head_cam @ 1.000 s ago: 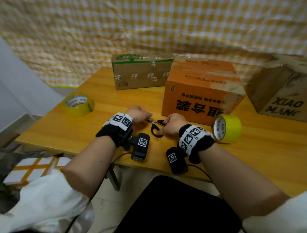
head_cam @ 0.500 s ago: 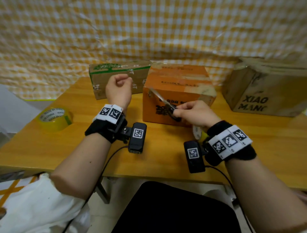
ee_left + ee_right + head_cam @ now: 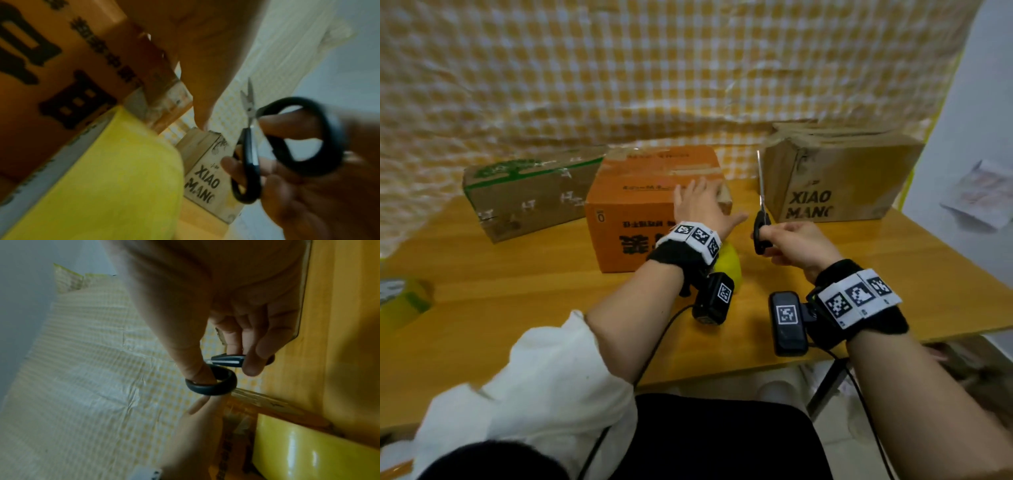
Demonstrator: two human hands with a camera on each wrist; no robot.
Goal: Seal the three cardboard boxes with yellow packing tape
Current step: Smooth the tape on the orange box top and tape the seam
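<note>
**Head view: scissors raised beside a taped orange box**

At frame centre, the left hand [image 3: 700, 209] lies flat with straight fingers on the top right corner of the orange cardboard box [image 3: 640, 219], where glossy tape crosses the flaps. Just right of it, apart from the box, the right hand [image 3: 796, 245] grips black-handled scissors [image 3: 761, 212], the thumb through one loop and the steel blades together, pointing straight up. A yellow tape roll [image 3: 731, 269] stands against the box's front, partly hidden behind the left wrist. A brown box printed XIAO MANG [image 3: 839, 181] sits at upper right, a green-trimmed box [image 3: 527, 192] at left, all on the wooden table [image 3: 517, 291]. A second roll [image 3: 404, 299] lies at the left edge.
</note>
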